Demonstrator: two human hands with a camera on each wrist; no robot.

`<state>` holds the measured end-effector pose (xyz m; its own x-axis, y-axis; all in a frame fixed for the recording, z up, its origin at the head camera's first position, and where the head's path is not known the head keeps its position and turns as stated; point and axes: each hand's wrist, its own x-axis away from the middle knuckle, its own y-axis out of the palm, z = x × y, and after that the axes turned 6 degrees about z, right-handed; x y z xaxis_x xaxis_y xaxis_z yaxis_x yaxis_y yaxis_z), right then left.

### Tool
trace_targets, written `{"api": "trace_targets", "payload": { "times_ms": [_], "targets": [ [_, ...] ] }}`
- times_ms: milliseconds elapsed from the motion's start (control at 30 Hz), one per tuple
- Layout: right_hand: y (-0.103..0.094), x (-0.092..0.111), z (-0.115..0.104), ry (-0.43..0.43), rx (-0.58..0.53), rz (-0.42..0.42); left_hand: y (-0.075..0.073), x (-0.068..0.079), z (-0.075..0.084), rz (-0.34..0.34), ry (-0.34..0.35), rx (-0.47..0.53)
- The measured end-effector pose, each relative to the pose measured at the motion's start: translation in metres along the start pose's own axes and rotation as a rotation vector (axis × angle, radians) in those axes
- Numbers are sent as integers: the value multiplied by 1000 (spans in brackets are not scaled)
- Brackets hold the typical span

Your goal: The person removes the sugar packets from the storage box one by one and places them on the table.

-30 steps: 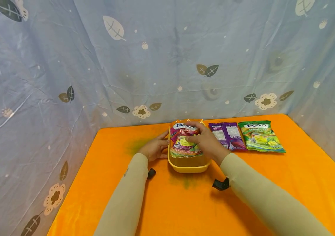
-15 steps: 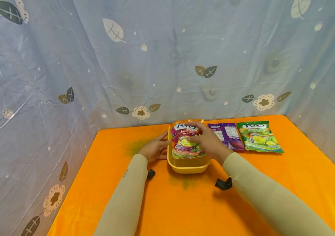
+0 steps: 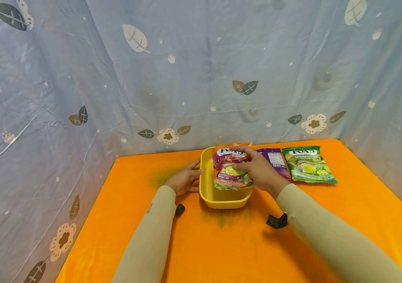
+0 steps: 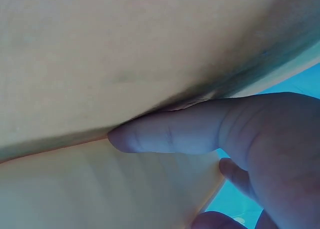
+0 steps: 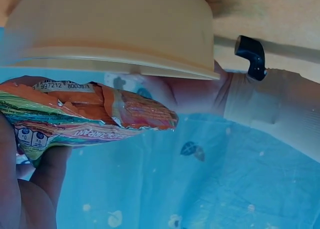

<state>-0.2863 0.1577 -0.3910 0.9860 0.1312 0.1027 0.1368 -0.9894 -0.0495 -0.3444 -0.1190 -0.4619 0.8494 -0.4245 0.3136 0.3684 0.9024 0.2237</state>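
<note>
My right hand [image 3: 262, 169] grips a bag of Fox's fruit candy [image 3: 230, 173], orange and magenta, printed side up. The bag hangs over the right part of a yellow plastic basin [image 3: 222, 204]; in the right wrist view, a gap shows between the candy bag [image 5: 95, 109] and the basin's rim [image 5: 125, 64]. At the basin's left side, my left hand [image 3: 181, 181] rests its spread fingers against the outer wall. Its straight thumb [image 4: 170, 134] lies along that wall in the left wrist view, and part of the other fingers is hidden.
Right of the basin, purple candy packs [image 3: 277, 163], partly hidden by my right hand, lie beside a green Fox's candy bag [image 3: 308, 165]. An orange cloth [image 3: 215, 251] covers the table. Patterned blue-grey curtains [image 3: 194, 78] enclose its back and sides.
The right hand has moved the fruit candy bag a little to the right, baring the basin's left interior and covering more of the purple packs. My left hand stays at the basin's side.
</note>
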Motion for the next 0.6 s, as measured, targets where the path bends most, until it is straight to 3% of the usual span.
{"api": "trace_targets", "payload": {
  "times_ms": [600],
  "targets": [
    [-51,16,6,-57,-167,-29,1,3,2,-18,-1,-16]
  ]
}}
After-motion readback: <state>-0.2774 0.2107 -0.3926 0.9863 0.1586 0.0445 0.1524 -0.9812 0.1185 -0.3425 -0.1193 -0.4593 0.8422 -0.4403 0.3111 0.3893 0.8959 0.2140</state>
